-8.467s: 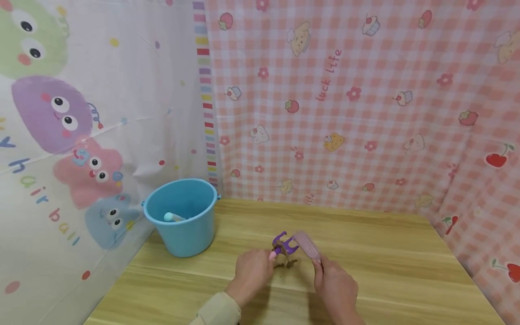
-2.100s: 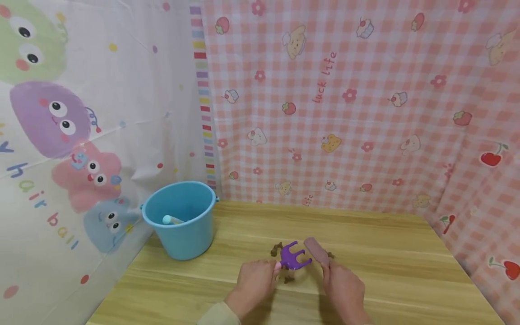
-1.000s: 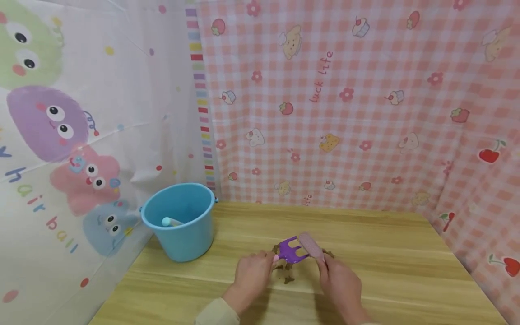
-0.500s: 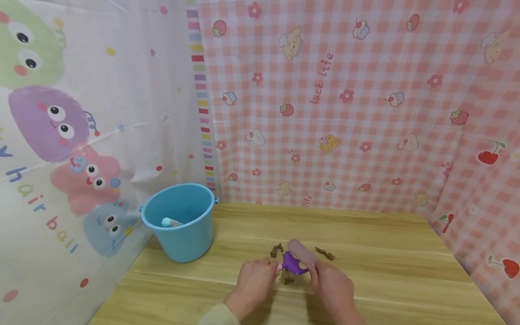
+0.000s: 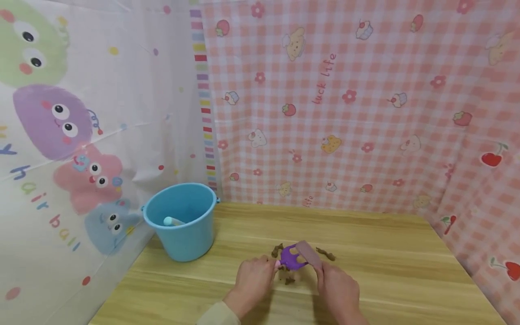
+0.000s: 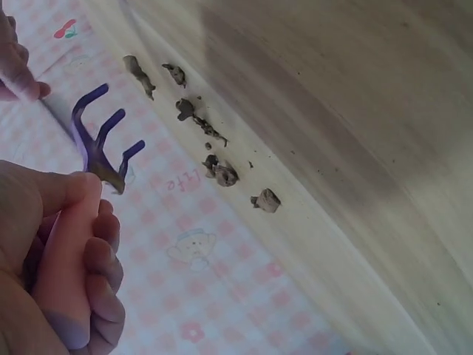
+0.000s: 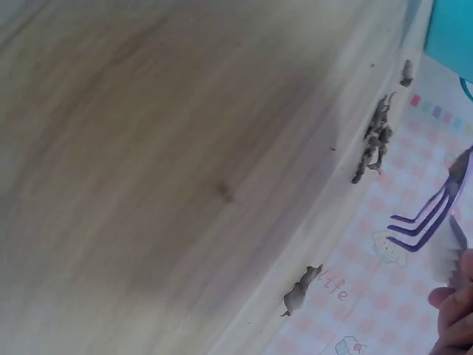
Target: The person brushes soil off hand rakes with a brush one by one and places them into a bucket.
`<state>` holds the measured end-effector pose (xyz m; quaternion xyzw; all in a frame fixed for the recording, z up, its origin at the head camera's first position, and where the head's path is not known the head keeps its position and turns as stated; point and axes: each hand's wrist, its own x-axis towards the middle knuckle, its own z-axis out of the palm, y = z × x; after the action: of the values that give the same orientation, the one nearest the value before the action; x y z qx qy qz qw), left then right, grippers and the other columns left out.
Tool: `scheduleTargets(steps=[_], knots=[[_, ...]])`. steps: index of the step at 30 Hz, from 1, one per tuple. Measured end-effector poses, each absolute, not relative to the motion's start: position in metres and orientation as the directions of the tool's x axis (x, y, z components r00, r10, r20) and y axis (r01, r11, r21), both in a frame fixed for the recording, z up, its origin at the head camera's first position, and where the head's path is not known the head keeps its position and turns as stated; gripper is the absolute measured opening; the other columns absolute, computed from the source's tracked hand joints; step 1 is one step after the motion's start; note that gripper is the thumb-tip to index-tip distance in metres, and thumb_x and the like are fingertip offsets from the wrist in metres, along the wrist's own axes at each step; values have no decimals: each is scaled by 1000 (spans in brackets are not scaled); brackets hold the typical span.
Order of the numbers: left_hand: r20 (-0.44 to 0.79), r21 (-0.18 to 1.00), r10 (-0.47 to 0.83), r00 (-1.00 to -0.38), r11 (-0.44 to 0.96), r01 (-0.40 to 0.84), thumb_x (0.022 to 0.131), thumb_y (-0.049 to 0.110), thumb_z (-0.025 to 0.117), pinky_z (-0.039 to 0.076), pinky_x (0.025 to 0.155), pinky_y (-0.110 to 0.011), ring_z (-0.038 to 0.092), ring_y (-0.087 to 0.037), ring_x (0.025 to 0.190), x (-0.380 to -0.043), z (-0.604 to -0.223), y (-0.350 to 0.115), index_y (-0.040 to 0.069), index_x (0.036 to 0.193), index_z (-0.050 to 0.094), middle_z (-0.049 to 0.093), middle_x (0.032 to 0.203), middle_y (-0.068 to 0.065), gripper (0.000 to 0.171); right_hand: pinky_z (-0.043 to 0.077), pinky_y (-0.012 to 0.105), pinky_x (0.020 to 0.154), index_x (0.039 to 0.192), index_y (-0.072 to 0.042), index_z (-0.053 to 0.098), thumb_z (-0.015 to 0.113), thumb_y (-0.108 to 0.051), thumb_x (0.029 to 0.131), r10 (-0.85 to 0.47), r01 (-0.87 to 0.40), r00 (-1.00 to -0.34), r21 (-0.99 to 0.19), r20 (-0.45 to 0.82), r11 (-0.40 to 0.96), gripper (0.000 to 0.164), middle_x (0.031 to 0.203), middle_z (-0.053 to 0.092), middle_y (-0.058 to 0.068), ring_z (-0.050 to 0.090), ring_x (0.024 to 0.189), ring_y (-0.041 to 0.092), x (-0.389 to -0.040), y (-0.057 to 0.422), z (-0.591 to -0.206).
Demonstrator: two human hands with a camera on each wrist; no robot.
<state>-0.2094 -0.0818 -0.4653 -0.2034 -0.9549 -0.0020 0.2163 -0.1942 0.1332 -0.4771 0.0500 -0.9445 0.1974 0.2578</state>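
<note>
My left hand grips the pink handle of a small purple three-pronged hand rake, raised above the table with its prongs toward the right. In my right hand is a pink brush, held by its handle, its head against the prong side of the rake. Pale bristles show beside the prongs in the right wrist view. Brown clumps of what looks like mud lie on the table around and below the rake: one at its left, a long one at its right, several nearer me.
A light blue bucket stands at the table's left, with a pale-tipped stick-like thing inside. Printed cloths hang behind and at both sides of the wood-grain table.
Brown clumps caught on the rake 8.5 seconds ago now lie spread on the table. Over the last second, the brush has passed back and forth across the rake, whose tilt has shifted.
</note>
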Motion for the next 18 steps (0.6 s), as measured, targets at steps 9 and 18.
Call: scheduleTargets(steps=[9, 18], knots=[[361, 117, 290, -887, 929, 351, 100, 33, 58, 44, 47, -33, 53, -17, 53, -214, -462, -82, 11, 83, 60, 50, 63, 0, 27, 42, 45, 39, 104, -4, 74, 72, -21, 91, 82, -241, -747, -384, 660, 891, 22, 76, 70, 14, 64, 55, 34, -200, 137, -470], [400, 212, 236, -886, 916, 340, 98, 27, 62, 38, 43, -29, 46, -13, 48, -217, -464, -83, 12, 83, 54, 44, 59, 4, 22, 41, 45, 40, 104, -6, 74, 69, -24, 94, 114, -222, -758, -419, 643, 880, 22, 75, 69, 11, 64, 56, 33, -200, 138, -465]])
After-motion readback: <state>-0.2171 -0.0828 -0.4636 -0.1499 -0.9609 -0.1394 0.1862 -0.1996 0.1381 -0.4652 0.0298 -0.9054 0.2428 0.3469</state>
